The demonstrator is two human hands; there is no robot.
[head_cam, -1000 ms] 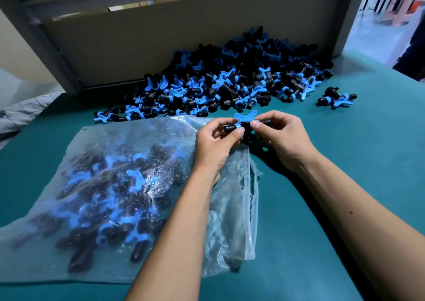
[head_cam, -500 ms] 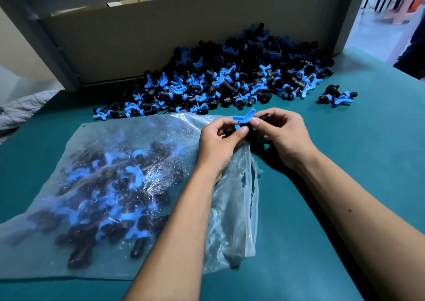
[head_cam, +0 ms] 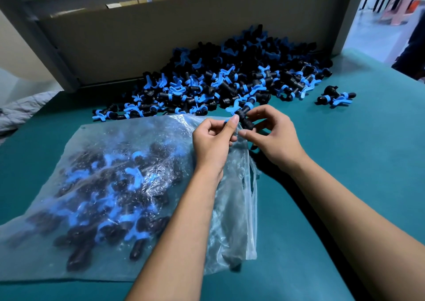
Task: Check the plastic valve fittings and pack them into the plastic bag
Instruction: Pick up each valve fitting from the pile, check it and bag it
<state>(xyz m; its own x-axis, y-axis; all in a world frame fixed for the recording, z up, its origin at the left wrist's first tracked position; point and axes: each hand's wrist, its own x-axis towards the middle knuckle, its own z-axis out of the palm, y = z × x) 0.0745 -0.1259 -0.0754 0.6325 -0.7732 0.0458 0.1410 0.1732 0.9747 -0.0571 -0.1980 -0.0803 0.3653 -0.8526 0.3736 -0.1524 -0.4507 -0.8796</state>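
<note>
Held valve fitting (head_cam: 244, 116): black barrel with a blue winged handle, long axis tilted, running from the far left near the pile down toward the near right, blue wings at the far end. Raised just above the mouth of the plastic bag (head_cam: 110, 185), a little short of the surface's (head_cam: 345, 185) far edge. Left hand (head_cam: 212, 137): curled, thumb tip pressed to the fitting's left side, fingers folded in on the bag's upper rim. Right hand (head_cam: 273, 135): grip grasping the fitting, fingertips pinched round the black barrel from the right. Bag flat toward the near left corner, clear and crinkled, partly filled with black and blue fittings. Pile of loose fittings (head_cam: 230, 82) along the far edge against a cardboard wall (head_cam: 161, 36); a few stray fittings (head_cam: 334, 96) apart at the far right.
</note>
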